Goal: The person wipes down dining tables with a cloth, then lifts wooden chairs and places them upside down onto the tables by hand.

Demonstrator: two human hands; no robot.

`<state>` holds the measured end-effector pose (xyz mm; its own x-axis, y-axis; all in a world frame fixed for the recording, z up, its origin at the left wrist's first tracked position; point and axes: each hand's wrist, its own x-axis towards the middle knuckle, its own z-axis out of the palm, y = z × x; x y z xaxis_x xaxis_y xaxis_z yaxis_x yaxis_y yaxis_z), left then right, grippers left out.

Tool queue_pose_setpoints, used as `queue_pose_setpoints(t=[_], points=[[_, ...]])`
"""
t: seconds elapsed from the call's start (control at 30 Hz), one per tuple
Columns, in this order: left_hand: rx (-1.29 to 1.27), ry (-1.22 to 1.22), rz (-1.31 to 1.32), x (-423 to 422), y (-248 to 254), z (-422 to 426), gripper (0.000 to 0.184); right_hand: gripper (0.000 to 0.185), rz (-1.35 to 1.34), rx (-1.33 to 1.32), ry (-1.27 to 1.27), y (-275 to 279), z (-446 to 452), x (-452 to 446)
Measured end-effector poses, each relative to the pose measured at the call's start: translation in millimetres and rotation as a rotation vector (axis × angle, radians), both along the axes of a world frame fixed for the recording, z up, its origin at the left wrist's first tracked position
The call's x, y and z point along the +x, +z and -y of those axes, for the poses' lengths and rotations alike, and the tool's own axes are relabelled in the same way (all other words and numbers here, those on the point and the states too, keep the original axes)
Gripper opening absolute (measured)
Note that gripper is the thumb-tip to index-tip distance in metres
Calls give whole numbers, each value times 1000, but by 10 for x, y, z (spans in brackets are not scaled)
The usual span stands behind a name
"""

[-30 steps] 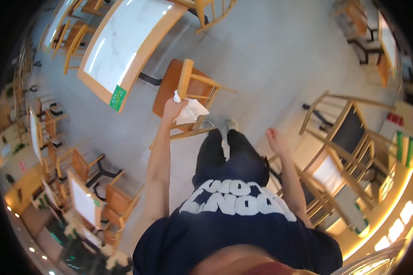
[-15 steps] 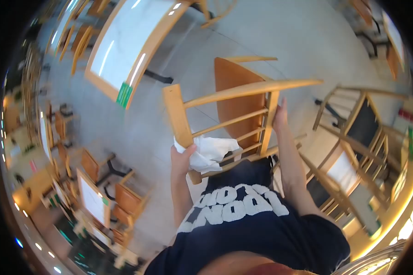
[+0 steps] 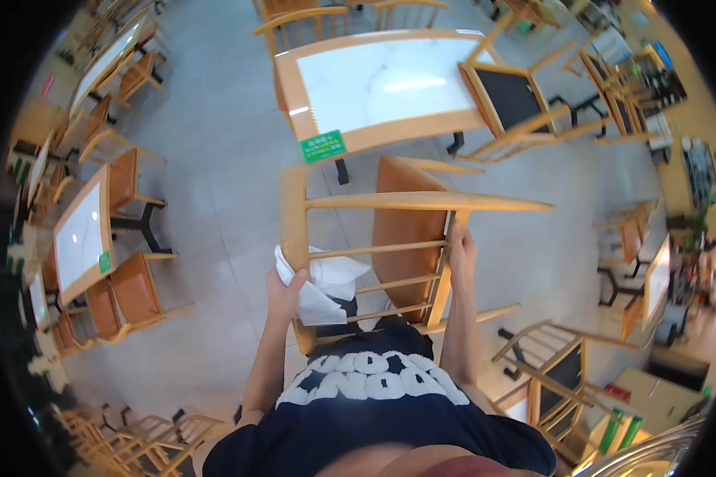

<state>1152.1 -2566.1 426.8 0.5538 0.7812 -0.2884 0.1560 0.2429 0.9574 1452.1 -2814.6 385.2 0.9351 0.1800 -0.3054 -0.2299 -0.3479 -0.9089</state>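
Observation:
A wooden chair (image 3: 294, 211) with a brown padded seat (image 3: 406, 224) is held up in front of my body, its slatted back nearest me and its legs pointing to the right. My left hand (image 3: 285, 294) is closed around the chair's top rail, with a white cloth (image 3: 320, 304) bunched between the palm and the wood. The cloth's loose end hangs over the slats. On the other side, my right hand (image 3: 463, 248) grips the back frame where it meets the seat. Some fingers of both hands are hidden behind the wood.
Ahead stands a white-topped table (image 3: 382, 79) with a green sign (image 3: 323, 146) on its near corner. A dark-seated chair (image 3: 511, 97) rests upturned at its right end. More tables and chairs line the left, and another upturned chair (image 3: 561, 381) is at lower right.
My view has swung to the left, bringing the white-topped table straight ahead. Both hands keep their hold on the chair, and the cloth stays under my left hand.

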Motion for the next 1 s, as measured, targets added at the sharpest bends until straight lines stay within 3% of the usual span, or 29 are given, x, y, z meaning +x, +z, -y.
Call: queue_pose_setpoints(t=[0.23, 0.37, 0.53, 0.63, 0.73, 0.87, 0.93, 1.0], points=[[280, 420, 218, -421, -338, -133, 46, 48, 409, 7, 178, 1371, -1011, -223], [119, 564, 275, -121, -496, -77, 46, 47, 635, -79, 331, 2013, -1700, -114], [79, 794, 182, 631, -940, 118, 43, 48, 658, -267, 549, 2375, -2544, 51], [27, 782, 82, 1098, -998, 291, 41, 51, 699, -318, 703, 2203, -2859, 360], [-494, 564, 46, 1421, -1015, 230, 39, 50, 743, -400, 833, 1797, -3099, 707], [-341, 518, 7, 2308, -3034, 377, 44, 47, 845, -437, 1064, 1144, -3374, 1145], [-632, 419, 35, 2761, -4027, 536, 38, 46, 891, -437, 1176, 691, -3444, 1363], [-788, 67, -273, 2876, -3830, 367, 41, 45, 918, -422, 1279, 261, -3378, 1549]])
